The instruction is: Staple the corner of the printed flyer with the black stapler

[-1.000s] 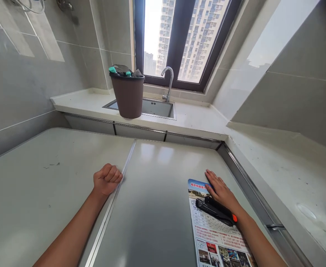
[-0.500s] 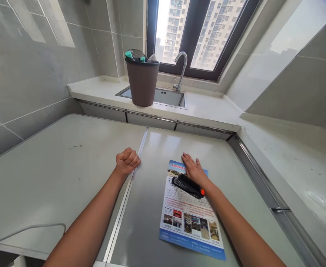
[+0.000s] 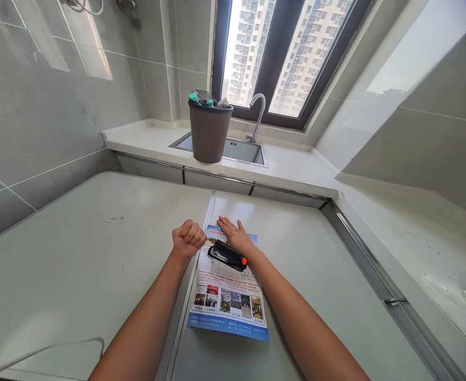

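Observation:
A printed flyer (image 3: 227, 288) with blue bands, text and small photos lies on the table, its lower edge slightly raised. On its upper half rests a black stapler (image 3: 228, 255) with an orange end. My right hand (image 3: 236, 236) lies flat across the flyer's top, fingers stretched out, its wrist beside the stapler's orange end. Just left of the flyer, my left hand (image 3: 188, 238) is closed in a fist against the table near the seam. Its palm is hidden, so I cannot see whether anything is inside.
The pale table (image 3: 109, 254) has a metal seam down its middle. Beyond it, a brown bin (image 3: 209, 135) with bottles stands at the sink (image 3: 243, 151) by a faucet (image 3: 260, 114). A cable (image 3: 58, 345) lies front left. A ledge (image 3: 408, 222) runs along the right.
My right hand has moved left, and the flyer and stapler have shifted left with it, up close to my left fist. The fist stays closed near the seam. The view has tilted slightly.

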`<state>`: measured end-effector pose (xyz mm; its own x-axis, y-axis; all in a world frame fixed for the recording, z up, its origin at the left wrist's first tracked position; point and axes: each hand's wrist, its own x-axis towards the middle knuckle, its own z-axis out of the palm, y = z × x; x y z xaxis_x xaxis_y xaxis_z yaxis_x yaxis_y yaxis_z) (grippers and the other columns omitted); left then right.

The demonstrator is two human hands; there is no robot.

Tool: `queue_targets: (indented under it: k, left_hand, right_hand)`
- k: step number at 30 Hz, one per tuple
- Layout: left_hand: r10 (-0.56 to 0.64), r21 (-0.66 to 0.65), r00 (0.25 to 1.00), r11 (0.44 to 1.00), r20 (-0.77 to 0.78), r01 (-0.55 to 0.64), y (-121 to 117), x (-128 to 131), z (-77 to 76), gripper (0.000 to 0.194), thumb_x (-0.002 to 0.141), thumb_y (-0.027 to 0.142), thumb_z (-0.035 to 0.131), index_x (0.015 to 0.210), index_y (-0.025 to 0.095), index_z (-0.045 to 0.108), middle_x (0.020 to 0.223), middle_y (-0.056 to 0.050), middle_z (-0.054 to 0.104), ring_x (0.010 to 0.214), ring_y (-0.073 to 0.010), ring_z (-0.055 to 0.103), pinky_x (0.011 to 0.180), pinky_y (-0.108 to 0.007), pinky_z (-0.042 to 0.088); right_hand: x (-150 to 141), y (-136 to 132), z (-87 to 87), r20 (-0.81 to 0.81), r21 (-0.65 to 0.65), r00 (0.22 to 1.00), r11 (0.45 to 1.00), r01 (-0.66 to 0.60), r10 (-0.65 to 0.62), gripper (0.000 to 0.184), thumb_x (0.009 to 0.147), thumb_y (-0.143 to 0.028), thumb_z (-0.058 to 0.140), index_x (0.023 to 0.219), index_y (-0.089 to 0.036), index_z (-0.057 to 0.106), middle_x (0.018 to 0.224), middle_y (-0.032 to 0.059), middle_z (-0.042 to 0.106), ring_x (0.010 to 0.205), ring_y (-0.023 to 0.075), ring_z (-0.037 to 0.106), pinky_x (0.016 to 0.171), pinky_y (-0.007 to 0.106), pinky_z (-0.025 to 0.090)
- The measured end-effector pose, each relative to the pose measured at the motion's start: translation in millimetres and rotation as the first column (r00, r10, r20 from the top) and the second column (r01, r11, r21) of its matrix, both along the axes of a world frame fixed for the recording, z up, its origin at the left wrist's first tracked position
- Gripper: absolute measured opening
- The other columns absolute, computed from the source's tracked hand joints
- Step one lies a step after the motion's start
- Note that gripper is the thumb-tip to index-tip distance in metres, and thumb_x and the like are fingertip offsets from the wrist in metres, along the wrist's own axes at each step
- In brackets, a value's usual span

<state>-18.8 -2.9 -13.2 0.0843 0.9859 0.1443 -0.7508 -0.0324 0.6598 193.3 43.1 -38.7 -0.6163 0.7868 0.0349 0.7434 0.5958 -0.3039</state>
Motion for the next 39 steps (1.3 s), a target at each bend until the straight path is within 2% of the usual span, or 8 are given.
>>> queue_targets:
  k: [9,17,21,25,28,31,34,39]
  left_hand:
    - [-0.014,0.169,1.000,0.986,0.000,0.013,-4,-9,-5.1,0.064,0.081,0.043,0.062,0.053,0.019,0.010,0.038,0.011,-0.016,0.033,-0.0043,-0.013,0.036,-0.023,0.006]
    - [-0.182,0.242,0.961,0.961,0.210,0.130,-3,-5,-2.3,0.055,0.075,0.017,0.062,0.051,0.018,0.013,0.036,0.010,-0.009,0.033,-0.0044,-0.011,0.036,-0.023,0.006]
    - [-0.038,0.100,0.992,0.995,0.119,0.026,-5,-1,8.1,0.049,0.072,0.013,0.059,0.055,0.019,0.014,0.041,0.008,-0.001,0.038,-0.0086,0.001,0.039,-0.023,0.017]
    - [0.144,-0.068,0.968,0.985,-0.205,-0.161,-9,5,18.2,0.036,0.073,0.015,0.058,0.059,0.021,0.026,0.050,0.007,0.019,0.043,-0.0108,0.021,0.045,-0.022,0.026]
    - [0.252,-0.012,0.700,0.937,-0.668,-0.348,-22,-2,20.2,0.015,0.074,0.017,0.054,0.063,0.021,0.046,0.055,0.003,0.040,0.050,-0.0133,0.038,0.051,-0.024,0.034]
    - [0.323,0.287,0.033,0.879,-0.946,-0.382,-53,-23,12.9,0.017,0.083,0.022,0.051,0.088,0.020,0.067,0.097,-0.010,0.069,0.094,-0.0254,0.062,0.090,-0.040,0.048]
    - [0.185,0.377,-0.489,0.866,-0.852,-0.329,-91,-41,-1.2,0.045,0.095,0.036,0.044,0.130,0.017,0.066,0.147,-0.022,0.054,0.139,-0.0413,0.042,0.113,-0.067,0.027]
    - [0.036,0.312,-0.649,0.896,-0.760,-0.316,-115,-41,-13.9,0.055,0.104,0.041,0.032,0.152,0.021,0.049,0.164,-0.017,0.037,0.153,-0.0398,0.022,0.117,-0.073,0.014]
  right_hand:
    - [6,3,7.6,-0.075,-0.019,0.995,0.998,-0.060,0.059,0.078,0.098,-0.034,0.054,0.166,-0.024,0.016,0.170,0.0105,0.023,0.158,0.0249,0.022,0.127,0.058,0.007]
    - [7,4,4.7,-0.100,-0.005,0.992,0.997,-0.073,0.072,0.080,0.095,-0.019,0.053,0.165,-0.028,0.015,0.171,0.0055,0.019,0.158,0.0191,0.020,0.128,0.056,0.005]
    - [5,6,3.7,-0.079,-0.010,0.995,0.998,-0.068,0.067,0.079,0.093,-0.016,0.053,0.164,-0.028,0.020,0.171,0.0033,0.022,0.158,0.0192,0.019,0.128,0.056,0.004]
    - [5,2,10.3,-0.059,-0.025,0.997,0.998,-0.053,0.051,0.074,0.094,-0.017,0.051,0.163,-0.030,0.025,0.170,0.0021,0.025,0.158,0.0196,0.019,0.128,0.057,0.006]
    - [7,-6,16.3,-0.030,-0.050,0.999,0.998,-0.044,0.042,0.075,0.095,-0.020,0.051,0.163,-0.031,0.023,0.170,0.0027,0.024,0.158,0.0209,0.020,0.128,0.056,0.008]
    - [12,-18,17.5,-0.022,-0.059,0.998,0.997,-0.055,0.054,0.075,0.095,-0.020,0.051,0.164,-0.031,0.023,0.170,0.0032,0.023,0.158,0.0220,0.019,0.128,0.056,0.009]
    - [17,-29,13.9,-0.040,-0.053,0.996,0.995,-0.082,0.080,0.076,0.094,-0.018,0.049,0.164,-0.031,0.023,0.170,0.0033,0.023,0.159,0.0223,0.018,0.128,0.057,0.008]
    - [18,-36,7.8,-0.062,-0.049,0.995,0.996,-0.075,0.072,0.079,0.090,-0.007,0.044,0.163,-0.030,0.025,0.170,0.0011,0.021,0.159,0.0191,0.016,0.128,0.055,0.006]
